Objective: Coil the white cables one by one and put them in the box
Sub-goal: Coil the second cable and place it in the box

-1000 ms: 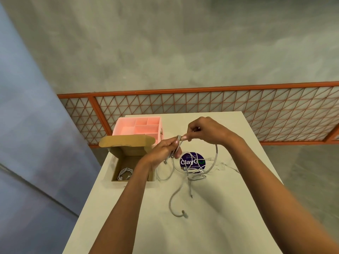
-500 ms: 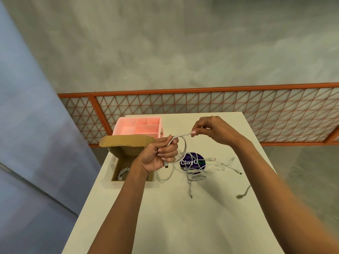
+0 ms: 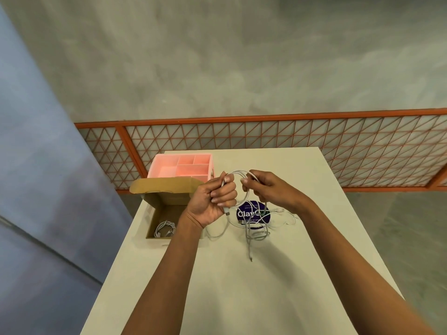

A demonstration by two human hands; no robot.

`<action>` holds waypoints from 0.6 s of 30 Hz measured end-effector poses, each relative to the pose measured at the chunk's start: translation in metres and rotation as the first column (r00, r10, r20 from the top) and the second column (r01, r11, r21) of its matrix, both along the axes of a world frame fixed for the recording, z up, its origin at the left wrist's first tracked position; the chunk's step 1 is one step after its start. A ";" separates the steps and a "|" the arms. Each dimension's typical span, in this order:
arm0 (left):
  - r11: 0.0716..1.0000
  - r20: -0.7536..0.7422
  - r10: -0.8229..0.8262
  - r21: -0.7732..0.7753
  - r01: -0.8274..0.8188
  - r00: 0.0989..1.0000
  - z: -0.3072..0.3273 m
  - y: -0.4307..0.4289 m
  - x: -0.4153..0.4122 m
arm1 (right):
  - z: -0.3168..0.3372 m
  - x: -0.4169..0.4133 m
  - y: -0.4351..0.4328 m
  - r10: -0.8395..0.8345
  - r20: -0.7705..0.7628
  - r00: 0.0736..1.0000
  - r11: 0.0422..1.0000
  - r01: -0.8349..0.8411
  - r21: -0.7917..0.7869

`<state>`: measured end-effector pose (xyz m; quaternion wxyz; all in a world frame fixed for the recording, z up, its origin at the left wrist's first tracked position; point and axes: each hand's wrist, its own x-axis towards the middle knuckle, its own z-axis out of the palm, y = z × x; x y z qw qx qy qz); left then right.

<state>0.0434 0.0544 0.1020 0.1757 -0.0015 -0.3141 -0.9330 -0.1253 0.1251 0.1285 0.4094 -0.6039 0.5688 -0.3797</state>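
- Found the cardboard box [image 3: 167, 210] open at the left edge of the worktop [image 3: 242, 298], flap raised on its far side; saw one coiled white cable [image 3: 165, 228] lying on its floor, towards the near wall.
- Noted a pink tray [image 3: 156, 170] just behind the box, split into several compartments; could not make out anything in them.
- Saw the white cable [image 3: 238, 173] held up off the worktop between both hands, just right of the box and in front of the tray; traced its loop arching from one hand over to the other and curving back beneath them.
- Found the left hand [image 3: 212, 201] palm towards the camera, fingers curled tight round the gathered strands; spotted a plug end poking out below the fist.
- Found the right hand [image 3: 268, 189] close beside it, nearly touching, thumb and forefinger pinching the loop near its top, other fingers curled under.
- Saw both forearms reaching in from the near edge, converging over the middle of the worktop.
- Noted loose white cables [image 3: 256, 234] tangled on the worktop below the hands, partly over a round purple label [image 3: 251, 213]; saw one end trailing towards the near side.
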 end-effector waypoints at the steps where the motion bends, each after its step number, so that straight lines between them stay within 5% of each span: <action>1: 1.000 -0.002 0.003 -0.004 -0.003 1.000 -0.001 0.000 0.000 | 0.001 0.000 0.000 0.015 0.032 0.999 1.000 -0.015 0.013; 10: 0.998 0.011 0.046 -0.034 -0.046 0.999 -0.003 -0.001 -0.003 | 0.005 0.006 -0.006 -0.003 0.367 0.930 0.996 -0.032 0.088; 18: 0.997 0.048 0.065 -0.033 -0.064 0.997 -0.007 -0.002 -0.007 | 0.004 0.010 -0.014 -0.155 0.300 0.941 0.986 0.129 0.106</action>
